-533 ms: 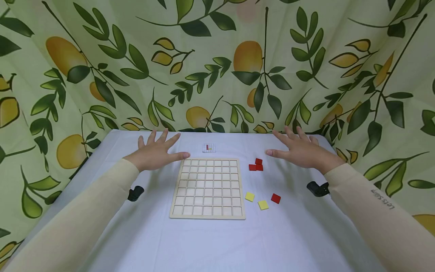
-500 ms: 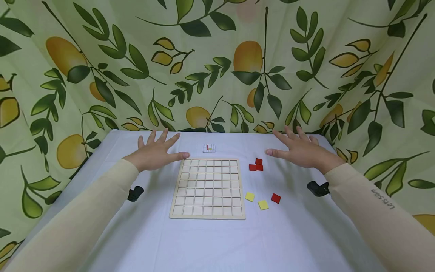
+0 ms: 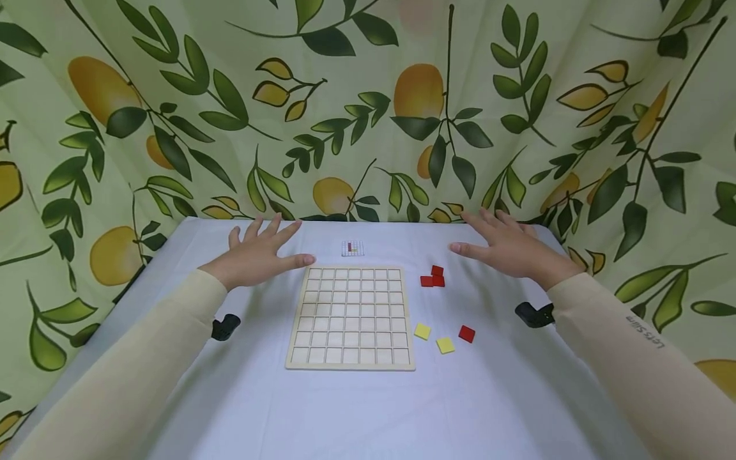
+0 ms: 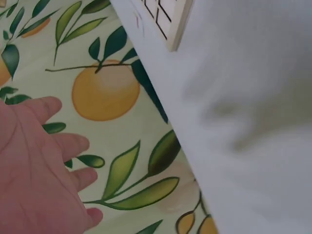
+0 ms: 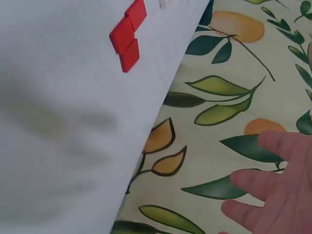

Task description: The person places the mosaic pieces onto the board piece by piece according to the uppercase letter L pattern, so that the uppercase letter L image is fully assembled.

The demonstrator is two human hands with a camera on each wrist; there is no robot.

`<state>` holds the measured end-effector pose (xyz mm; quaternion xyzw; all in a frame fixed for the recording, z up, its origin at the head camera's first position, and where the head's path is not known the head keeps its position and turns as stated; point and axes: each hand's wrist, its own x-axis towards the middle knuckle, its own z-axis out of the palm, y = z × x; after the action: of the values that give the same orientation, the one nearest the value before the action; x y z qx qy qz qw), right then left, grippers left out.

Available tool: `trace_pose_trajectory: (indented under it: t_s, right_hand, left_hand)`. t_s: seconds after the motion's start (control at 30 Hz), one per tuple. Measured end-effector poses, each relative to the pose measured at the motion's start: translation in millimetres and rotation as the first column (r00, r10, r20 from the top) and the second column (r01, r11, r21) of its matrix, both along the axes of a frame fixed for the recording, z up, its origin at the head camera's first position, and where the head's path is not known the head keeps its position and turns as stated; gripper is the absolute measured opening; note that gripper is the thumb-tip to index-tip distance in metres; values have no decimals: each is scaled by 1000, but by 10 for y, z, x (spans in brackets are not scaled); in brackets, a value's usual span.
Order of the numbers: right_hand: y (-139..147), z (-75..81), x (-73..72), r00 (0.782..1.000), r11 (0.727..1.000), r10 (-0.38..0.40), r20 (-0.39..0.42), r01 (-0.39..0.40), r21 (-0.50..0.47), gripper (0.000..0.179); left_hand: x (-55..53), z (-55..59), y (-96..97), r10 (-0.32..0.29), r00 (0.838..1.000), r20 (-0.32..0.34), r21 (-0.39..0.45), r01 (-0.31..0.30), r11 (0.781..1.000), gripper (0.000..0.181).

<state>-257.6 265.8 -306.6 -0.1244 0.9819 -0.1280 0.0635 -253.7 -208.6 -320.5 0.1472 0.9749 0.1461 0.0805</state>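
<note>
My left hand (image 3: 254,257) hovers over the table beyond the upper left corner of a pale wooden grid board (image 3: 349,319), fingers spread and holding nothing. On the other side my right hand (image 3: 512,249) hangs in the air with fingers spread, also without anything in it. Nearest to it are several red square tiles; a group of three (image 3: 438,280) lies touching, and a single red tile (image 3: 467,333) lies closer to me. Two yellow tiles, one (image 3: 422,331) by the board's right edge and another (image 3: 445,345), lie near that one. Both wrist views show spread fingers.
A small printed grid card (image 3: 352,248) with red and yellow marks lies behind the board. White cloth covers the table (image 3: 356,415). A leaf-and-fruit curtain (image 3: 368,147) hangs along the far edge and both sides.
The head view has shifted very slightly. My left hand is a little further left, and the right hand's fingers have changed slightly. Board and tiles lie as before.
</note>
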Motion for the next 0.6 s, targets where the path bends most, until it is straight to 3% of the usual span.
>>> trace_pose_trajectory:
  t_s: [0.13, 0.23, 0.37, 0.43, 0.5, 0.6]
  right_hand:
    - [-47, -135, -29, 999, 996, 27, -39, -30, -81, 104]
    - [-91, -330, -51, 1000, 970, 12, 3, -11, -241, 98]
    - [-151, -638, -79, 996, 877, -38, 85, 75, -475, 92]
    - [-169, -774, -96, 993, 834, -57, 106, 106, -541, 88]
    - [-180, -906, -113, 988, 802, -71, 134, 136, -582, 82]
    - [-181, -1080, -132, 983, 773, -92, 159, 171, -611, 71]
  left_hand:
    - [-4, -90, -50, -23, 999, 24, 128, 20, 992, 103]
    - [15, -257, -86, -32, 996, 83, 274, 8, 962, 97]
    - [35, -563, -108, -31, 983, 182, 469, -59, 881, 87]
    - [41, -714, -113, -36, 975, 218, 525, -86, 847, 84]
    - [48, -849, -119, -39, 974, 224, 520, -86, 850, 86]
    - [62, -980, -132, -40, 974, 221, 455, -67, 888, 96]
